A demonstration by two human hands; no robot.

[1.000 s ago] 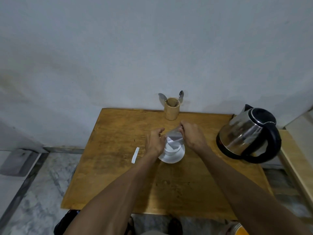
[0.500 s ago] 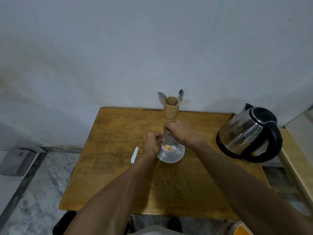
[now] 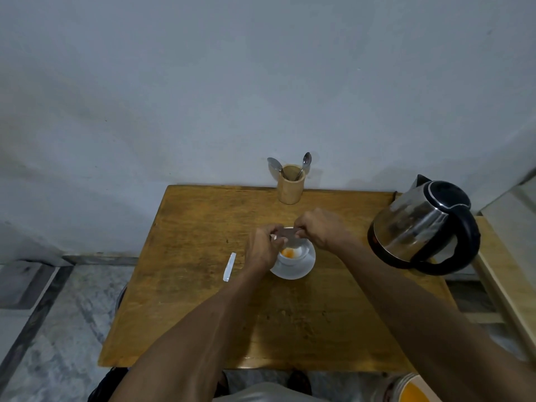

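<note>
My left hand (image 3: 262, 248) and right hand (image 3: 319, 227) each pinch one end of the sachet (image 3: 285, 234). Its long axis runs from 9 to 3 o'clock. The cup (image 3: 293, 253) sits just at its 6 o'clock, equally near both hands.

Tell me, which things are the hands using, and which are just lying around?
In use: left hand and right hand pinching the sachet; cup with orange powder; saucer under it.
Lying about: kettle; wooden holder with two spoons; white strip on the table.
</note>
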